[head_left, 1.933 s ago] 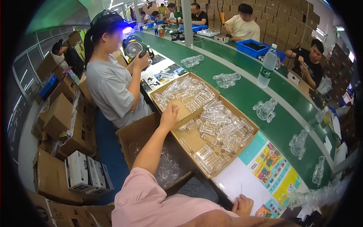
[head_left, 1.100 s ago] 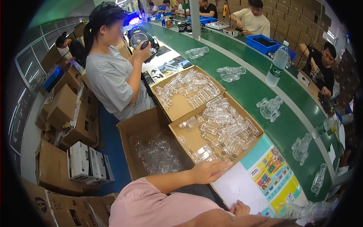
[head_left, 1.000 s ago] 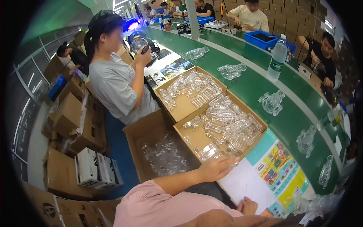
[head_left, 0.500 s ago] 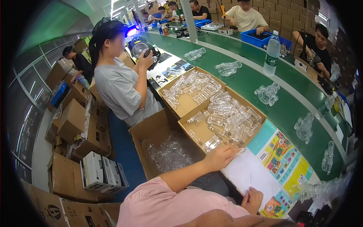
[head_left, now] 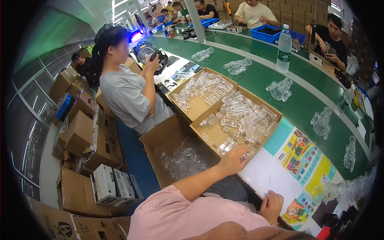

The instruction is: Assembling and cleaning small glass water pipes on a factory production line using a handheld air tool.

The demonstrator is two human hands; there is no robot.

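Note:
At the near corner of a shallow cardboard tray (head_left: pixel 276 113), the fingers of my left hand (head_left: pixel 233 161) curl around a clear plastic piece (head_left: pixel 247 154). Clear plastic tubes (head_left: pixel 246 116) are heaped in that tray. My right hand (head_left: pixel 272 205) rests low over the white sheet (head_left: pixel 260 176) with its fingers drawn in. A thin clear strip (head_left: pixel 269 182) lies or stands by its fingertips; whether they grip it I cannot tell.
Behind stands a second tray of clear parts (head_left: pixel 182 90). A deep carton (head_left: pixel 154 140) with small clear pieces sits left. Clear toy-like assemblies (head_left: pixel 280 89) line the green belt (head_left: pixel 256 84), beside a water bottle (head_left: pixel 284 50). A co-worker (head_left: pixel 126 88) holds a dark object.
My left fingers, stretched over the tray edge before, have curled around the clear piece. My right hand stays by the strip. The view shifts slightly; a far co-worker's hand leaves the blue bin.

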